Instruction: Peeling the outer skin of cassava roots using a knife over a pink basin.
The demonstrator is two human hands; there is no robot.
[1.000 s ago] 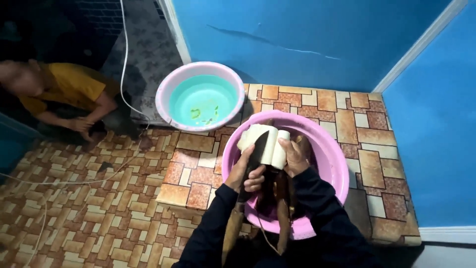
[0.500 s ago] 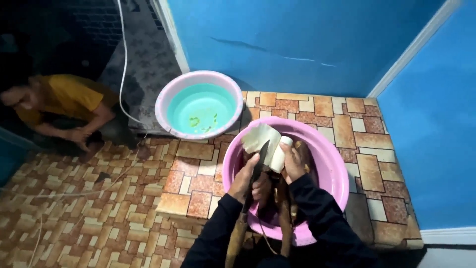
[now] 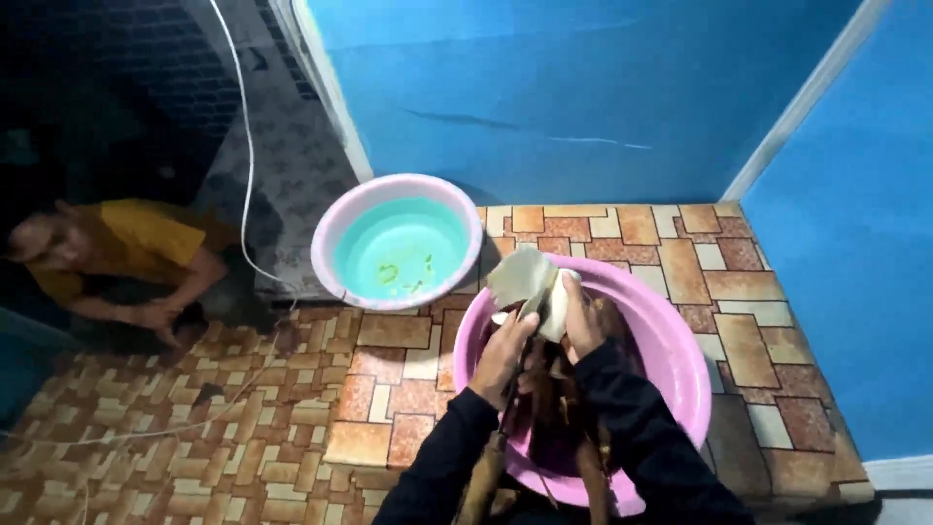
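Note:
My two hands work over a pink basin [image 3: 685, 335] on a tiled ledge. In my right hand [image 3: 583, 321] is a pale, peeled, whitish-green chunk [image 3: 525, 277], held above the basin's far rim. My left hand [image 3: 503, 355] is closed around a thin dark blade-like tool [image 3: 528, 316] that lies against the chunk. Long brown strips of peel [image 3: 554, 408] hang down between my dark sleeves into the basin. What lies at the bottom of the basin is too dark to tell.
A second pink basin with a teal inside [image 3: 398, 248] holds a few green bits, left of and beyond mine. A person in a yellow shirt [image 3: 126, 243] crouches on the lower patterned floor at left. A white cable [image 3: 245, 146] hangs down. Blue walls [image 3: 583, 87] close the back and right.
The pale chunk has been turned and tilted leftward in my hands. My view has shifted slightly, and the crouching person has drawn an arm in.

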